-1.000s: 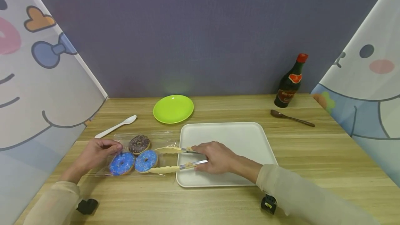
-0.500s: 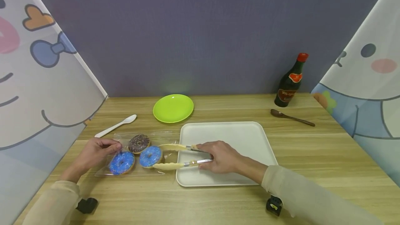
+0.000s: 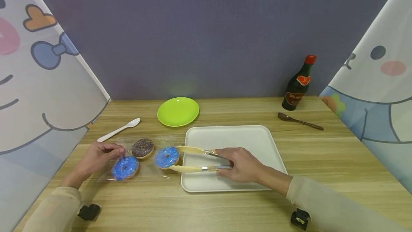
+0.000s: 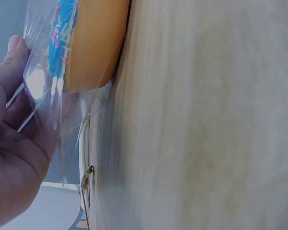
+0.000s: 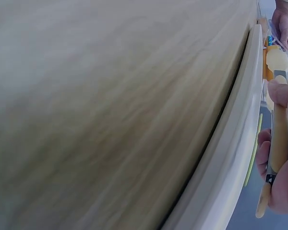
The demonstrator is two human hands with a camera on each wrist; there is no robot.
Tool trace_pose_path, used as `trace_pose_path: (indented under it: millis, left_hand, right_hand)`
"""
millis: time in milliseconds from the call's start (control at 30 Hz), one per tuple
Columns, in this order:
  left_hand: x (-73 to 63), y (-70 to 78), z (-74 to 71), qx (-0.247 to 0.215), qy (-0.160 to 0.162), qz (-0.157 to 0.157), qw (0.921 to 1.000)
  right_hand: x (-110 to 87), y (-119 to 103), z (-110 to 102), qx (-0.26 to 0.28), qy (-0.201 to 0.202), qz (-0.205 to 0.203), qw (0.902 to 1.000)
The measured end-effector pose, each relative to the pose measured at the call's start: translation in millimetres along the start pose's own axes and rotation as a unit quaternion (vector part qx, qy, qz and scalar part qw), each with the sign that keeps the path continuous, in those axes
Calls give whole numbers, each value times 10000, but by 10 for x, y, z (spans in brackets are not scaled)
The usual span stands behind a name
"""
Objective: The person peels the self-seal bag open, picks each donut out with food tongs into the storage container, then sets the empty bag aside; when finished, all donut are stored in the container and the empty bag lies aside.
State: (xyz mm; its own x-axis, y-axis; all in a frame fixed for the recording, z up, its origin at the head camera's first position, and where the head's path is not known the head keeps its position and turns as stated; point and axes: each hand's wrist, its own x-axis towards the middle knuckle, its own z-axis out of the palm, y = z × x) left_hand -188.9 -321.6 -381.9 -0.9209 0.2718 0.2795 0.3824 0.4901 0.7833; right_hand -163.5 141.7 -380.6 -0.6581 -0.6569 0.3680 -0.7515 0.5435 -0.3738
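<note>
Right hand (image 3: pixel 239 164), right of centre in the lower half of the frame: fingers and thumb wrapped round the handles of a pair of tongs (image 3: pixel 190 169), cream tips, metal middle. Tongs: pointing left, arms spread, tips at either side of one blue doughnut (image 3: pixel 162 160), just left of centre, near the tray's left rim. I cannot tell whether this doughnut lies within or beyond the mouth of the clear bag (image 3: pixel 146 174). Left hand (image 3: pixel 96 158), lower left: thumb and fingertips pinching the bag's left end. Bag: transparent, lying flattish, lower left of centre. In it I count a second blue doughnut (image 3: pixel 119 172), sprinkled, just below the left hand's fingertips, and one brown doughnut (image 3: pixel 139 150), above and to its right; my left wrist view shows the second blue one behind the film. Tray (image 3: pixel 244 135): white, rectangular, right of centre, beneath the right hand and the tong handles. Plate (image 3: pixel 178 112): bright green, round, upper edge of the surface (image 3: pixel 148 207), left of centre. White spoon (image 3: pixel 122 129): left, bowl toward the upper right. Brown spoon (image 3: pixel 297 120): right, handle running to the lower right. Bottle (image 3: pixel 295 88): dark, red cap, standing above the brown spoon. Surface: wood-grained, across the lower frame. Wall (image 3: pixel 199 38): grey, behind everything I list.
</note>
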Motion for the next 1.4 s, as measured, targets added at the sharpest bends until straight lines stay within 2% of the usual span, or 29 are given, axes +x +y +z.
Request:
trace_pose_path:
  millis: [133,333,567,967,1400]
  left_hand:
    - [7,-7,1,34,-1,-4,10000]
    - [-18,-1,-10,-8,-23,-12,10000]
    - [-31,5,-19,-16,-57,-38,10000]
    - [-28,-5,-16,-19,-107,-35,9999]
    - [-18,-20,-10,52,-108,-50,9999]
  right_hand:
    - [-117,62,-41,39,180,59,9998]
    - [-259,137,-63,102,244,161,9995]
    - [-372,196,-136,127,307,460,9984]
    - [-468,367,-201,-283,940,542,9937]
    - [-438,421,-183,-648,799,952,9901]
